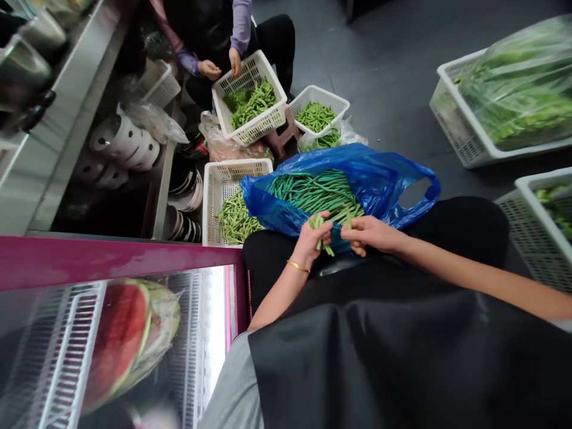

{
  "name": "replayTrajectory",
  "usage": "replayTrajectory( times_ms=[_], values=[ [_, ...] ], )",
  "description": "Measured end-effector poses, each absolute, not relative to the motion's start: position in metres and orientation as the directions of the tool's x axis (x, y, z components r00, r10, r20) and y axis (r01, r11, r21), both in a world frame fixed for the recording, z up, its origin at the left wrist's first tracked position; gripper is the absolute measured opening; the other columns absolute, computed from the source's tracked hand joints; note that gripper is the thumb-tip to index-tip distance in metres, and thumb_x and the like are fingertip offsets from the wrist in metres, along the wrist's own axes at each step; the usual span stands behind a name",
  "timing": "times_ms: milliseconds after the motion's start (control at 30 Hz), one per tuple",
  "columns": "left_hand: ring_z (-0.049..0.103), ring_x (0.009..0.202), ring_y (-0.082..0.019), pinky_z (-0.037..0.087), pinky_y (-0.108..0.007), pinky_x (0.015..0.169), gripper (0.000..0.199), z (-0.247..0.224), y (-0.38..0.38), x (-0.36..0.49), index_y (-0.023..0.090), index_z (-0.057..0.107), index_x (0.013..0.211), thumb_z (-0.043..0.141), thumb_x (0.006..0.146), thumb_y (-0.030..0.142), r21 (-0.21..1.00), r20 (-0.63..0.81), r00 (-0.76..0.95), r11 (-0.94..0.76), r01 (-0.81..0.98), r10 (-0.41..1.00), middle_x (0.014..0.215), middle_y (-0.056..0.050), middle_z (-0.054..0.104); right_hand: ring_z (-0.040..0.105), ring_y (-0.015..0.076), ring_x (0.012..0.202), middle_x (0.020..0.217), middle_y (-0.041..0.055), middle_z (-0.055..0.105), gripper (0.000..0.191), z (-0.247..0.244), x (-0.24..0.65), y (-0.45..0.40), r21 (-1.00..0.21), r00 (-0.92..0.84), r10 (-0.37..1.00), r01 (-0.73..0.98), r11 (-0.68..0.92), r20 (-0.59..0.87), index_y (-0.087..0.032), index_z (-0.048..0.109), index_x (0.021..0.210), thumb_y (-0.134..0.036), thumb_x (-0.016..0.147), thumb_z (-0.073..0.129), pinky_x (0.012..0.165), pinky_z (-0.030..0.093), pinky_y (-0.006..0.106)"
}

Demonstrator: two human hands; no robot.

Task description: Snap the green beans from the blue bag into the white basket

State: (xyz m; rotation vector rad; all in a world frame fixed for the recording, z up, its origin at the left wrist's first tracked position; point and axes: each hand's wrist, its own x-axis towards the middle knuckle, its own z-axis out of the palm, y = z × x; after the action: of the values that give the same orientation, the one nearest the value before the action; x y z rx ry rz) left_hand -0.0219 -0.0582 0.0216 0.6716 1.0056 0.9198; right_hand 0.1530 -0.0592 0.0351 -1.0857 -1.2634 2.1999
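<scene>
My left hand [309, 239] is closed around a small bunch of short green bean pieces [318, 223], whose ends stick out above and below the fingers. Just to its right, my right hand [367, 232] pinches a green bean [348, 219]. Both hands are over the near rim of a blue plastic bag [379, 173] lying across my lap. Long green beans [313, 189] fill the bag's mouth. Left of the bag, a white basket [236, 168] holds a heap of short bean pieces [236, 219].
Opposite, a person's hands [222, 65] are over a white crate [250, 136] of green pods. Behind the bag is another basket [328, 93] of beans. Crates [465, 128] of bagged greens stand at right. At left are a steel counter [75, 107] and a glass-fronted fridge with cut watermelon [118, 333].
</scene>
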Motion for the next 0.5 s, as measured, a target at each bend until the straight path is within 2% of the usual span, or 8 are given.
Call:
replayTrajectory(
  times_ms=[133,200,267,300,333,400,433,500],
  values=[
    [0.041,0.050,-0.006,0.030,-0.021,0.048,0.038,0.017,-0.062,-0.014,0.011,0.063,0.081,0.078,0.061,0.039,0.842,-0.393,0.251,0.455,-0.289,0.885,0.062,0.002,0.053,0.055,0.0128,0.040,0.046,-0.0031,0.056,0.036,0.032,0.133,-0.049,-0.894,-0.620,0.645,0.320,-0.312,-0.447,-0.017,0.060,0.078,-0.052,0.077,0.062,0.041,0.044,0.023],
    [0.044,0.052,-0.007,0.033,-0.022,0.051,0.033,0.018,-0.063,-0.017,0.011,0.062,0.072,0.077,0.061,0.038,0.885,-0.368,0.203,0.409,-0.223,0.907,0.061,0.001,0.053,0.058,0.0149,0.045,0.050,-0.0002,0.059,0.036,0.035,0.136,-0.045,-0.867,-0.635,0.643,0.490,-0.094,-0.428,-0.018,0.060,0.070,-0.053,0.078,0.060,0.045,0.044,0.025],
    [0.042,0.050,-0.006,0.032,-0.022,0.050,0.031,0.018,-0.061,-0.023,0.012,0.060,0.068,0.077,0.060,0.037,0.906,-0.381,0.204,0.408,-0.112,0.902,0.056,0.003,0.051,0.063,0.0190,0.057,0.059,0.0042,0.063,0.036,0.042,0.146,-0.040,-0.709,-0.568,0.740,0.682,0.179,-0.360,-0.019,0.060,0.066,-0.052,0.080,0.058,0.053,0.045,0.027],
    [0.041,0.049,-0.006,0.031,-0.022,0.049,0.030,0.018,-0.060,-0.027,0.012,0.060,0.067,0.076,0.060,0.036,0.908,-0.395,0.246,0.417,-0.046,0.885,0.055,0.003,0.050,0.065,0.0213,0.066,0.069,0.0067,0.067,0.034,0.047,0.153,-0.036,-0.605,-0.532,0.799,0.745,0.283,-0.281,-0.019,0.063,0.071,-0.050,0.082,0.056,0.058,0.045,0.028],
    [0.040,0.048,-0.006,0.030,-0.022,0.049,0.030,0.018,-0.059,-0.030,0.012,0.060,0.066,0.076,0.059,0.036,0.908,-0.404,0.307,0.419,0.019,0.862,0.054,0.004,0.049,0.065,0.0232,0.076,0.081,0.0089,0.069,0.032,0.051,0.159,-0.033,-0.525,-0.519,0.833,0.771,0.360,-0.192,-0.020,0.065,0.081,-0.048,0.085,0.052,0.062,0.045,0.029],
    [0.039,0.048,-0.006,0.028,-0.021,0.049,0.030,0.020,-0.056,-0.035,0.012,0.058,0.063,0.076,0.059,0.035,0.914,-0.399,0.450,0.385,0.127,0.799,0.053,0.004,0.048,0.064,0.0232,0.090,0.104,0.0103,0.067,0.032,0.058,0.168,-0.026,-0.492,-0.608,0.789,0.715,0.497,-0.086,-0.021,0.064,0.105,-0.041,0.090,0.044,0.069,0.045,0.029],
    [0.037,0.048,-0.005,0.028,-0.021,0.049,0.030,0.021,-0.054,-0.036,0.013,0.057,0.061,0.076,0.059,0.035,0.919,-0.390,0.501,0.359,0.161,0.773,0.052,0.004,0.046,0.063,0.0221,0.091,0.108,0.0100,0.065,0.034,0.060,0.171,-0.024,-0.516,-0.691,0.718,0.646,0.562,-0.083,-0.021,0.060,0.114,-0.038,0.091,0.041,0.070,0.045,0.029],
    [0.036,0.048,-0.005,0.026,-0.021,0.049,0.031,0.025,-0.054,-0.036,0.013,0.055,0.059,0.076,0.059,0.036,0.925,-0.378,0.530,0.333,0.182,0.759,0.052,0.005,0.044,0.062,0.0199,0.082,0.100,0.0095,0.066,0.034,0.060,0.175,-0.021,-0.565,-0.814,0.563,0.534,0.629,-0.142,-0.019,0.060,0.113,-0.035,0.093,0.037,0.069,0.044,0.029]
  ],
)
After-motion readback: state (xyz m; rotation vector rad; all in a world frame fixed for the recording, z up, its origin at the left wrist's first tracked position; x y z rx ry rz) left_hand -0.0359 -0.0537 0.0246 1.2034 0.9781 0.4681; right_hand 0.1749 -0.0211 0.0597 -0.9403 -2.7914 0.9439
